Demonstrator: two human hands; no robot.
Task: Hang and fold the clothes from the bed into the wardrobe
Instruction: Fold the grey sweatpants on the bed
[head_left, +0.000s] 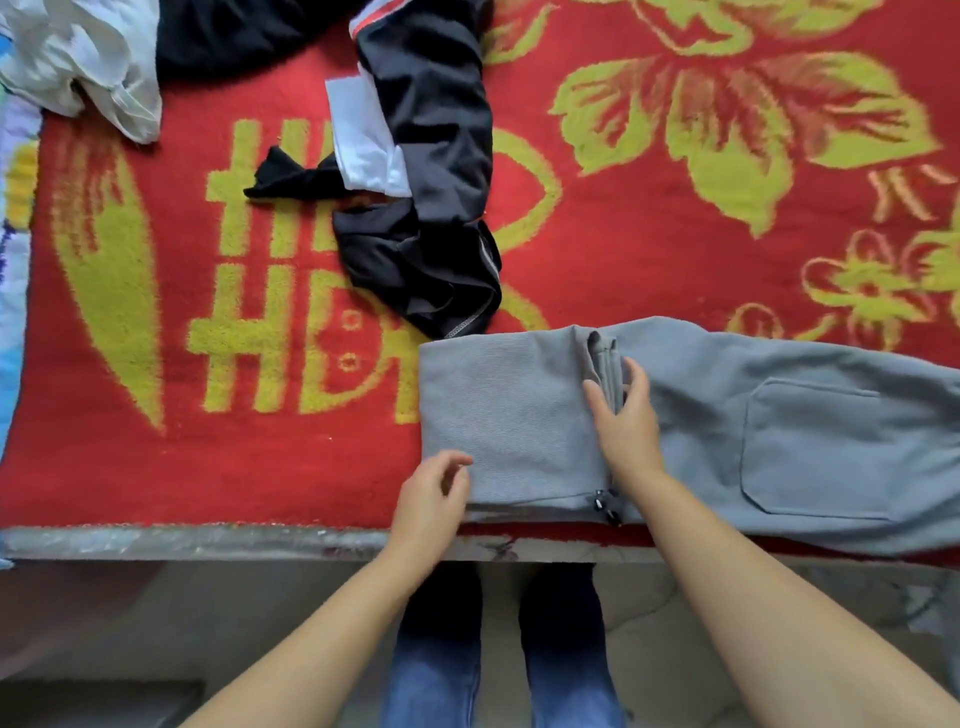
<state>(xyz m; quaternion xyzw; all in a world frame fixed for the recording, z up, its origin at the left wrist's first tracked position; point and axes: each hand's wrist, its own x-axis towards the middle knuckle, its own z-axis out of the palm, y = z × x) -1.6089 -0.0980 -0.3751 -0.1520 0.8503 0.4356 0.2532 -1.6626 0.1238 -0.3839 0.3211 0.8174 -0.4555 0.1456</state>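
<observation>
Grey trousers (727, 431) lie along the near edge of the bed, their left part folded over into a flat panel with a back pocket showing to the right. My right hand (626, 421) rests on the fold line in the middle, fingers spread and straight, pressing the cloth. My left hand (434, 493) hovers at the folded panel's near left corner with fingers loosely curled, holding nothing. A black garment with white and red trim (431, 171) lies crumpled further back.
A red blanket with yellow flower pattern (675, 234) covers the bed. A white garment (88, 62) lies bunched at the far left corner, another dark garment (234, 36) beside it. The bed's front edge (182, 540) runs below my hands; my legs stand against it.
</observation>
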